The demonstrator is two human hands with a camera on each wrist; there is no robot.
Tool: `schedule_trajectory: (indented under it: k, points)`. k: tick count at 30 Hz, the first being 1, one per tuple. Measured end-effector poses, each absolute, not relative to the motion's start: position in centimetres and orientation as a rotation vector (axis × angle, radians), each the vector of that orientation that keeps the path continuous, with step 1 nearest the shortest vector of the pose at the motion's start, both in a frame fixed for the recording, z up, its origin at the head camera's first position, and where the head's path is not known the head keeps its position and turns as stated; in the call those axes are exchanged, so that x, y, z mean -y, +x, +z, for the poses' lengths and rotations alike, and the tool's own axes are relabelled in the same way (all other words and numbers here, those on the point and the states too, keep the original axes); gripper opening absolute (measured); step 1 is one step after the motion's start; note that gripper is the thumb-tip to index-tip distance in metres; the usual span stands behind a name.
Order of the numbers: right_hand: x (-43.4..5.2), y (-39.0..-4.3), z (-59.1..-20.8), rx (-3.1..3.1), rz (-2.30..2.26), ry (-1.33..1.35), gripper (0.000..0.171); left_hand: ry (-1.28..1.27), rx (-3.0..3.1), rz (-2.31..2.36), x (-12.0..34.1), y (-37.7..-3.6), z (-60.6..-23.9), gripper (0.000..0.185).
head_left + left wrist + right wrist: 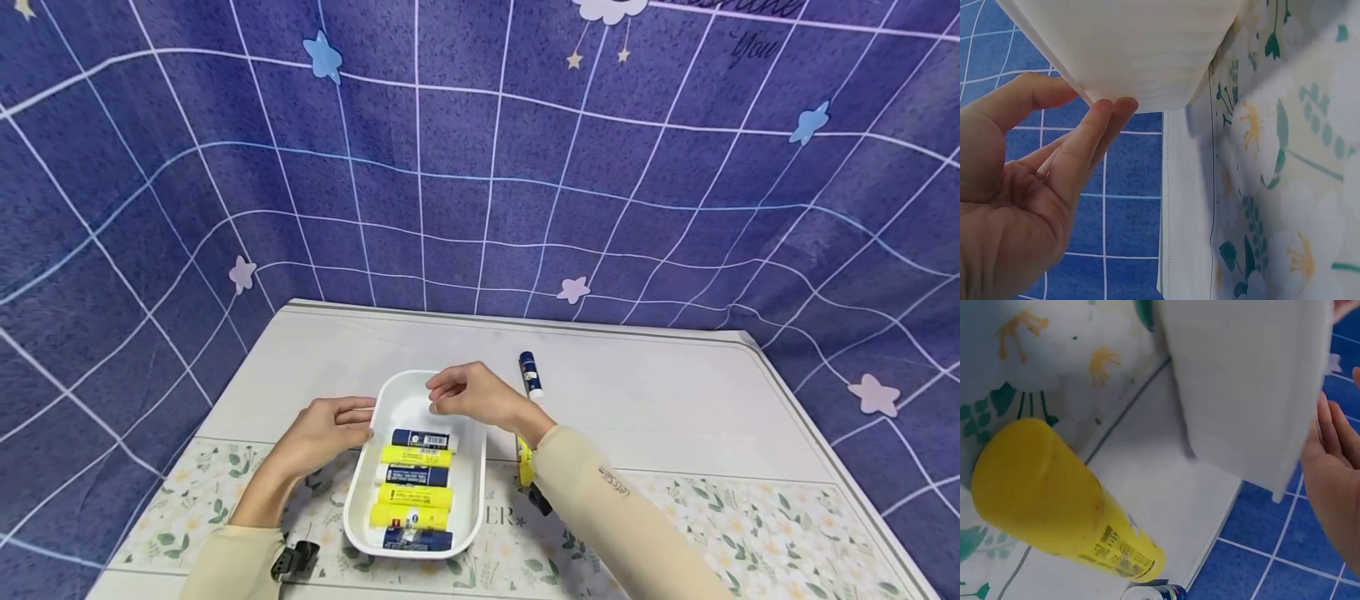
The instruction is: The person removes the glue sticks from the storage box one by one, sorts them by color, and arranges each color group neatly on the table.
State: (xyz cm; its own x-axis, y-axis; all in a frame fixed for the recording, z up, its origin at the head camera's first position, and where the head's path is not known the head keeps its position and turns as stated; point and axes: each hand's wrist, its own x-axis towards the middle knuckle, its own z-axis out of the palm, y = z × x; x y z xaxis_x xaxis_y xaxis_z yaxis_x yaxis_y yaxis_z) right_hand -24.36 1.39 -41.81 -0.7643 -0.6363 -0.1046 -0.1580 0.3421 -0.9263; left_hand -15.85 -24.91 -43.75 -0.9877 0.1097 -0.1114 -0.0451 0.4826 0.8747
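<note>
White tray (468, 467) is steadied at its rim by the left hand's (326, 433) straight fingers; the right hand (472, 392) hovers loosely curled, empty, above 6 sticks (416, 475).

A tray (472, 492) sits on the surface (675, 417), near its front edge and left of centre. Six glue sticks (416, 479) lie in the tray, side by side in a row from front to back. The left hand (322, 433) touches the tray's left rim; the right hand (472, 392) hovers over its back end. Two more glue sticks lie right of the tray: one (530, 372) behind, one (524, 461) just beside the right wrist.
</note>
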Motion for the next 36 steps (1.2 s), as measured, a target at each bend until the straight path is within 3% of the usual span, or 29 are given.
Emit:
schedule_trajectory:
  k: [10, 36]
  points:
    - [0.3, -25.2, -42.8, -2.077, -1.284, -0.721, 0.042, 0.049, -2.552, 1.542, 24.9, -16.1, -43.7, 0.053]
    - [3.4, -23.3, -44.6, -2.377, -0.947, -0.731, 0.014, 0.101, -2.508, 1.568, 25.2, -16.1, -43.9, 0.053]
